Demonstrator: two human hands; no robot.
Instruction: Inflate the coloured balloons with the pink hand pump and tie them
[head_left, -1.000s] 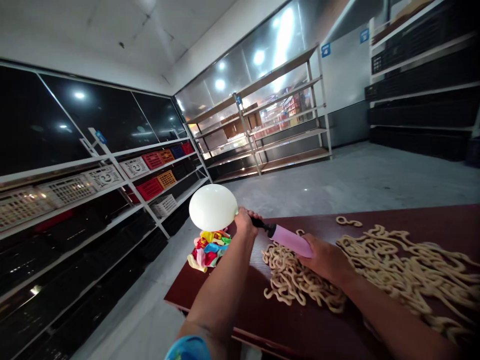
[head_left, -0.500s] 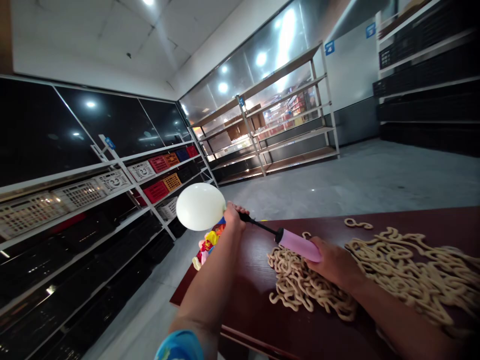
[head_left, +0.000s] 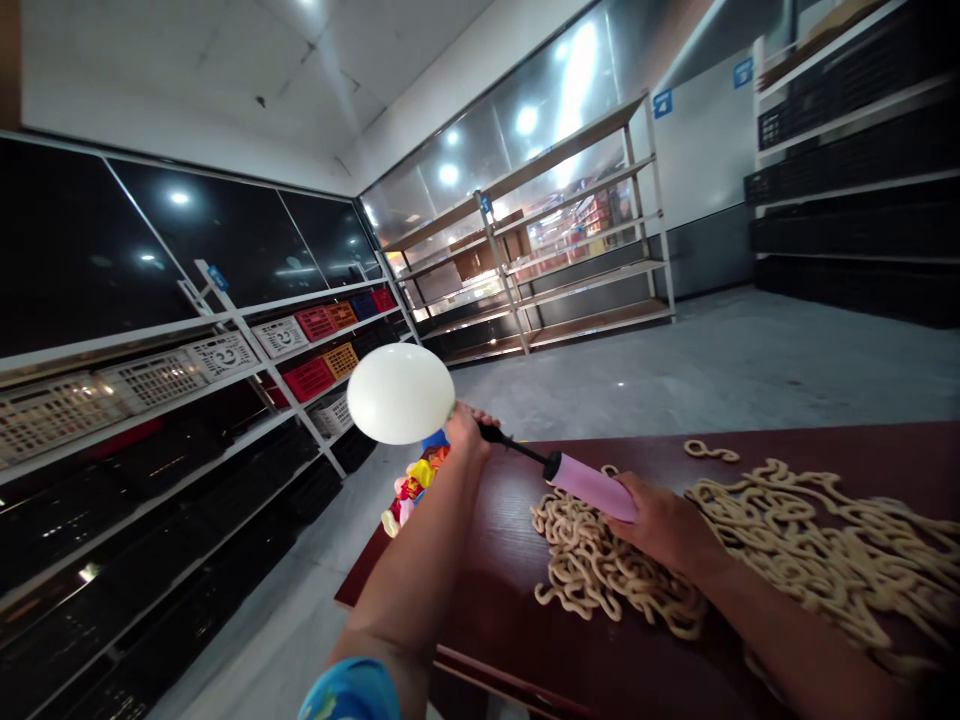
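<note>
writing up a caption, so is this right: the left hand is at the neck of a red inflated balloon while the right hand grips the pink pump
The balloon's colour is wrong: in the head view, the inflated balloon is white. The left hand is at its neck and the right hand grips the pink pump.
</note>
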